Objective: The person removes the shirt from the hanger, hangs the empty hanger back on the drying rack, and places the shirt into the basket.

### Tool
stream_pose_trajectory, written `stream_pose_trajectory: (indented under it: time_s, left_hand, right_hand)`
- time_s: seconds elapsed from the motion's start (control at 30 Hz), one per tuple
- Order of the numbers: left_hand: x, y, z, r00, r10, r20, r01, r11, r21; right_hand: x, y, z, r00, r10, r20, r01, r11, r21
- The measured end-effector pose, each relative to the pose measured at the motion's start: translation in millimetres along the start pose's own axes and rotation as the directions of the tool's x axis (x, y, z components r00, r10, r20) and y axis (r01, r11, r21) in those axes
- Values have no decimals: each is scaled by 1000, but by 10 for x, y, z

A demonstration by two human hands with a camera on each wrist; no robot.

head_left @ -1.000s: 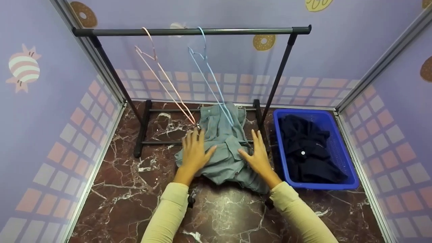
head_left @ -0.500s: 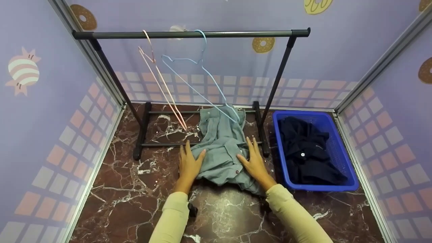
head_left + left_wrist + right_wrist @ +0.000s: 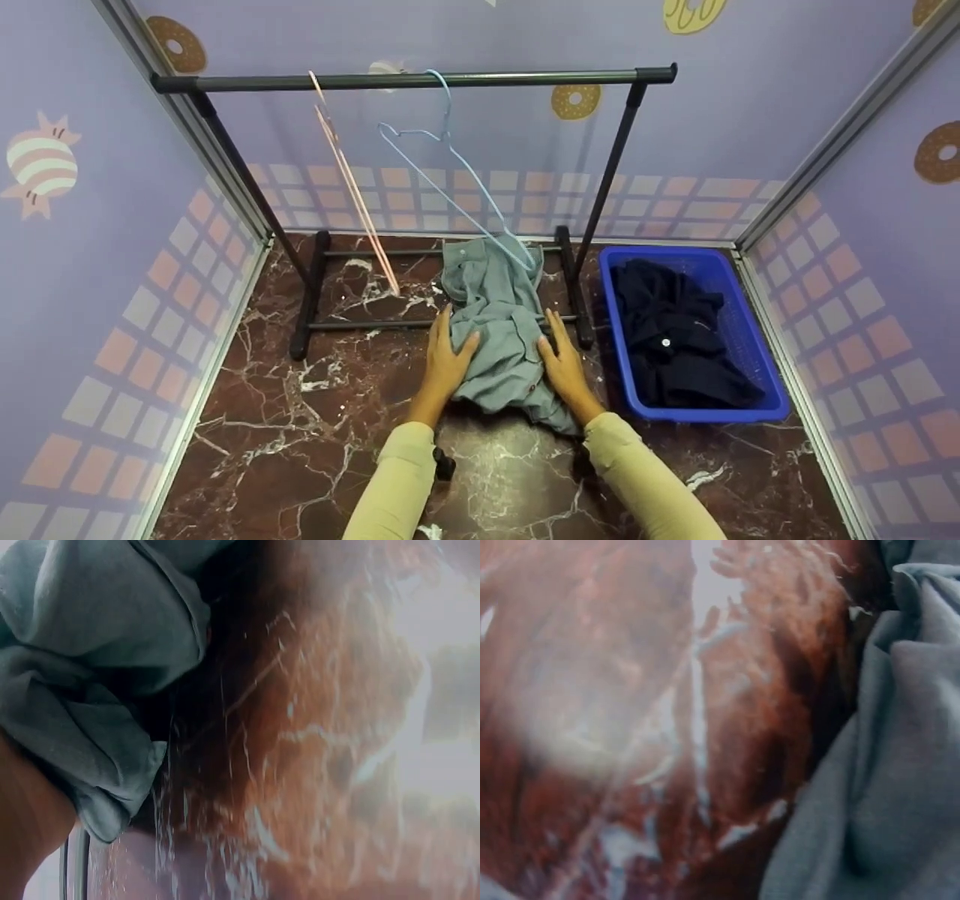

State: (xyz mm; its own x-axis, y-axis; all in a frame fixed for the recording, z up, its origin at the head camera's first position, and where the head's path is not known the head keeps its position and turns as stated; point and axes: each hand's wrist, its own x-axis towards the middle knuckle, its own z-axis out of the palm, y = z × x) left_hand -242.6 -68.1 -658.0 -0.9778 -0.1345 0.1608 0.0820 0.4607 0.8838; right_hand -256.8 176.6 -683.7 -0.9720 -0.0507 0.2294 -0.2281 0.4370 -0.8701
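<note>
A crumpled grey-green shirt (image 3: pixel 499 330) lies on the marble floor (image 3: pixel 315 420) across the base of a black clothes rack (image 3: pixel 405 78). My left hand (image 3: pixel 447 358) presses flat against the shirt's left side, fingers straight. At the right side my right hand (image 3: pixel 564 362) does the same. The two hands squeeze the cloth into a narrow heap between them. In the left wrist view the shirt (image 3: pixel 90 667) fills the left part; the right wrist view has the shirt (image 3: pixel 885 780) at the right. A light blue hanger (image 3: pixel 457 165) on the rail reaches down to the shirt's collar.
A pink hanger (image 3: pixel 352 180) hangs left of the blue one. A blue plastic basket (image 3: pixel 750 337) with a dark navy garment (image 3: pixel 675 337) stands to the right of the rack. Purple patterned walls close in on three sides.
Both hands have slid inward, bunching the shirt narrower. The blue hanger has swung round to face the camera, and the pink one has swung.
</note>
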Motion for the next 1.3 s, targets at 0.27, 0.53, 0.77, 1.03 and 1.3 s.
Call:
stream_pose_trajectory:
  time_s: [0.27,0.53,0.77,1.03,1.3]
  left_hand:
    - [38,72,147,997,78,17,-77,996,-38]
    - [58,132,323,996,59,68,-52,994,-100]
    - [27,216,374,993,66,101,-47,983,-179]
    - [17,340,319,990,104,94,-88,983,-160]
    - [3,479,257,984,143,109,-125,979,-162]
  right_hand:
    - [104,-103,-17,999,34,22,-37,992,122]
    - [179,-224,34,991,99,89,-116,970,212]
    - [187,-251,59,983,141,116,-160,971,177]
    - [174,-354,2,991,90,103,-106,981,162]
    - [130,-488,-70,996,56,67,-69,977,203]
